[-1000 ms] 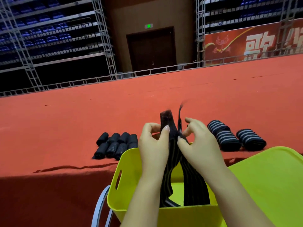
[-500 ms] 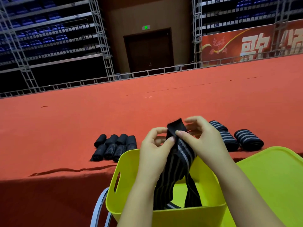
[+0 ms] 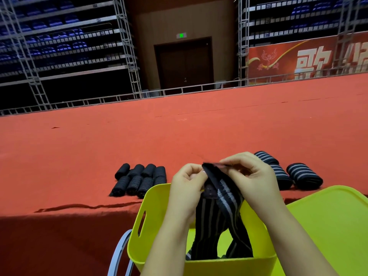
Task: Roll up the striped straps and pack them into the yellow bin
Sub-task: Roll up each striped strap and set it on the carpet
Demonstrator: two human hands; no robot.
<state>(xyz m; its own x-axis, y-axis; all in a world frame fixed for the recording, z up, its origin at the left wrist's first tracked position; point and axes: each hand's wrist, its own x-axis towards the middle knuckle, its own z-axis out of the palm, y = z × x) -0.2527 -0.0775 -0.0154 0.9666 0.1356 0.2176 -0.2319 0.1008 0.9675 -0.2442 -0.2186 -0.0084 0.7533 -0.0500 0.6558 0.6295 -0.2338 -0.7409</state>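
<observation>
Pinching the top end of a striped strap [image 3: 223, 194] between them, the left hand [image 3: 186, 193] and the right hand [image 3: 253, 179] are working close together in the lower centre of the frame, just above the yellow bin [image 3: 151, 214]. The left hand's fingers are curling round the strap's left edge, while the right hand's thumb and forefinger are nipping a folded-over tip at the very top, so both grips are closing on the same short stretch of fabric.

From that shared grip the strap's long axis is running almost straight down: two dark, striped lengths are hanging from the hands and trailing into the bin, their lower ends lying on its floor. Everything still to be rolled is therefore lying below the hands, toward the bottom of the frame, and neither hand is clearly nearer to it. Judging by this, the roll is only beginning at the top end, and the coming turns will have to draw the hanging length upward out of the bin.

Beyond the bin, on the red carpeted platform [image 3: 79, 156], a cluster of rolled straps [image 3: 139, 180] is lying to the left, and three larger rolled striped straps [image 3: 298, 174] are lying to the right, partly hidden behind the right hand.
</observation>
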